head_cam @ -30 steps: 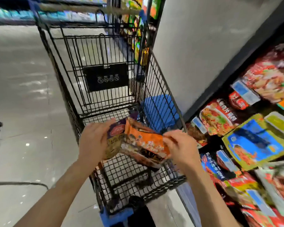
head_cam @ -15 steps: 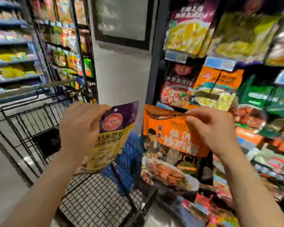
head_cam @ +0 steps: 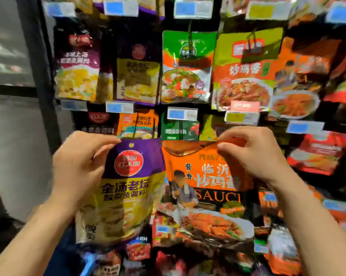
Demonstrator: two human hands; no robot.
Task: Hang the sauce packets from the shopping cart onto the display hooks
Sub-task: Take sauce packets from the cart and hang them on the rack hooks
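left hand: pinches the top left edge of the purple-and-yellow packet, thumb in front, fingers curled behind; packet hangs below and right of the hand.
right hand: pinches the top right edge of the orange packet, fingertips folding the top strip forward; packet hangs below and left of the hand.
purple-and-yellow packet: purple top band with red round logo, small hang hole near top centre, yellow lower part with dark lettering and a soup picture; flat face toward camera.
orange packet: orange upper half, dark band reading SAUC, picture of a person and a plate of red-brown food below; glossy, top edge creased.
orientation: both upright, long axis vertical, top edges up, bottoms slightly toward the camera; side by side, inner edges just touching or overlapping, cannot tell which.
position: both held in the air in front of the display, level with its second row.
display hooks: thin rods, mostly hidden by hanging packets.
hanging packets: rows of purple, green, orange, red; blurred.
price tags: blue and yellow, unreadable.
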